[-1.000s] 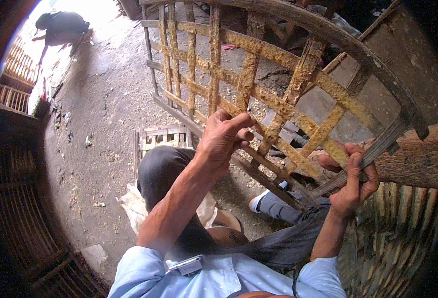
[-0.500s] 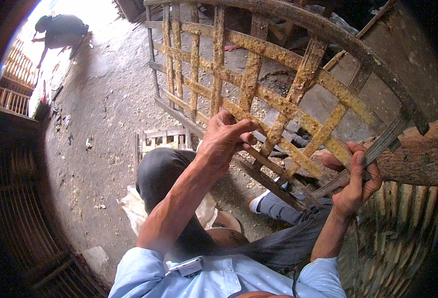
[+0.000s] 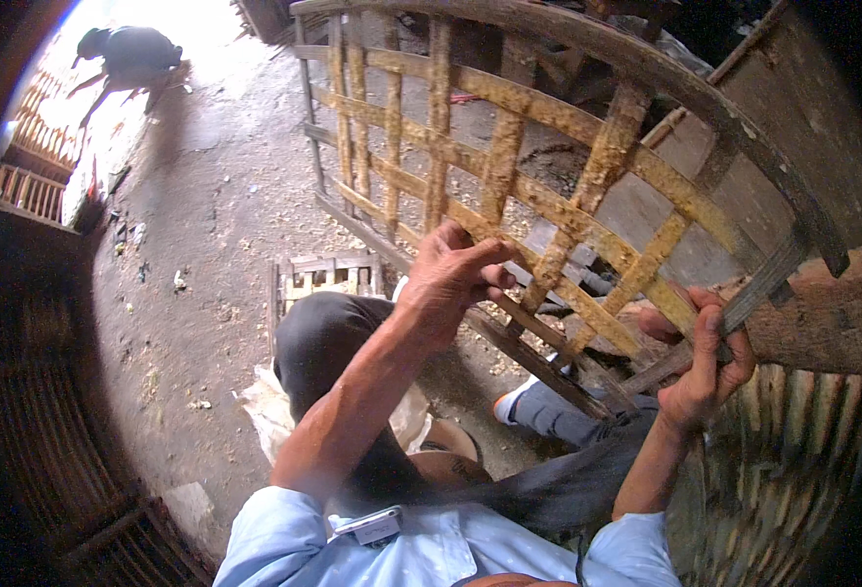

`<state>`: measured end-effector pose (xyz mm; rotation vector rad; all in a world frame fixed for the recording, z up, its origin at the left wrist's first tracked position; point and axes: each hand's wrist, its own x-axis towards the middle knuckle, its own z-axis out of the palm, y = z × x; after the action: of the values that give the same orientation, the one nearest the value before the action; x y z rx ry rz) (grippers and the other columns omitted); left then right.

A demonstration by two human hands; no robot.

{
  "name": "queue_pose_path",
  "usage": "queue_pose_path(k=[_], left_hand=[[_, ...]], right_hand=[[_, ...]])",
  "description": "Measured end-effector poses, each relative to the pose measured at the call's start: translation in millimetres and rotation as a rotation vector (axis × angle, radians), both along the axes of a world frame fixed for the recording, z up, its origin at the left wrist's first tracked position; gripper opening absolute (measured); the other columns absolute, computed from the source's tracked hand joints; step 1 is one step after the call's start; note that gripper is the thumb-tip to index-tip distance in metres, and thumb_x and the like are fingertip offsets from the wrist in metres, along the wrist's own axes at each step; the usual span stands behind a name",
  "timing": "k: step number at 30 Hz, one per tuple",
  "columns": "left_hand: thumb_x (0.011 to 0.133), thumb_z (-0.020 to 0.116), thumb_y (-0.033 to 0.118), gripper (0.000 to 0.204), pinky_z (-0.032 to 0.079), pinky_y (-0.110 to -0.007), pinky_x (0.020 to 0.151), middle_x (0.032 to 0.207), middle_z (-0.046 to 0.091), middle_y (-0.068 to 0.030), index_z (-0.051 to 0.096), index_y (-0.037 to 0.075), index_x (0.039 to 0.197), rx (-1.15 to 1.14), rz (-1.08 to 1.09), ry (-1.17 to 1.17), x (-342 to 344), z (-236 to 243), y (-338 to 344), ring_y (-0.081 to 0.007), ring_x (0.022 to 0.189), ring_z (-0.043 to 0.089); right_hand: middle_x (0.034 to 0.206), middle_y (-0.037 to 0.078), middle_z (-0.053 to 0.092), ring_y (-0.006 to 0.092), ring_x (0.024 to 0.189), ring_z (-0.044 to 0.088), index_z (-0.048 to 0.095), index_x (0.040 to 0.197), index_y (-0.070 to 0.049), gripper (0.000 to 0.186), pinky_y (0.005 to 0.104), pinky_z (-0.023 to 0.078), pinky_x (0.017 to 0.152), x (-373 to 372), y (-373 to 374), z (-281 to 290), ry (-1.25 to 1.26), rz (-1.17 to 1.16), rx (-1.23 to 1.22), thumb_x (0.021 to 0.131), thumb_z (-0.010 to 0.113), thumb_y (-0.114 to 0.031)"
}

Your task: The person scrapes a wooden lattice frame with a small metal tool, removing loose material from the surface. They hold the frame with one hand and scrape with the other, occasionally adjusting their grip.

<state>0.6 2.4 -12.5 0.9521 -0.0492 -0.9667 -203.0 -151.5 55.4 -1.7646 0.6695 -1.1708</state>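
A woven slat lattice panel (image 3: 560,207) with a weathered grey wooden frame leans tilted over my lap. Its crossing slats are yellow-brown and crusted. My left hand (image 3: 455,277) is closed around a slat near the panel's lower edge, thumb and fingers bent together. Farther right, my right hand (image 3: 707,367) grips the panel's grey corner bar, thumb on the near side and some fingers reaching behind. Parts of the fingers of both hands are hidden by the slats.
On the floor beyond my knee lies a small slatted frame (image 3: 325,272). A thick log (image 3: 810,328) and a corrugated ridged surface (image 3: 778,450) are at my right. Another person (image 3: 132,57) bends over slatted crates (image 3: 32,191) at the far left.
The whole view has shifted slightly. Both hands keep their hold on the panel in about the same places. The distant person's arms have moved a little.
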Motion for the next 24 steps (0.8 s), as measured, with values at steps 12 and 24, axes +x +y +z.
queue_pose_path(k=[12, 24], left_hand=[[0.081, 0.073, 0.011, 0.028, 0.045, -0.025, 0.045, 0.068, 0.051, -0.0029, 0.047, 0.002, 0.084, 0.089, 0.029, 0.013, -2, 8, -1, -0.0151, 0.052, 0.059], [0.079, 0.07, 0.01, 0.026, 0.041, -0.023, 0.049, 0.074, 0.051, -0.0022, 0.047, 0.005, 0.088, 0.153, 0.112, -0.006, -2, 15, -3, -0.0092, 0.056, 0.051]], right_hand=[[0.105, 0.014, 0.067, 0.0222, 0.101, 0.06, 0.065, 0.102, 0.006, 0.024, 0.0359, 0.049, 0.089, -8, -8, -11, 0.035, -0.045, 0.041, 0.096, 0.057, -0.015], [0.098, 0.016, 0.067, 0.0236, 0.063, 0.069, 0.065, 0.103, 0.007, 0.024, 0.0322, 0.06, 0.055, 1, -1, -8, -0.054, 0.027, -0.031, 0.096, 0.057, -0.014]])
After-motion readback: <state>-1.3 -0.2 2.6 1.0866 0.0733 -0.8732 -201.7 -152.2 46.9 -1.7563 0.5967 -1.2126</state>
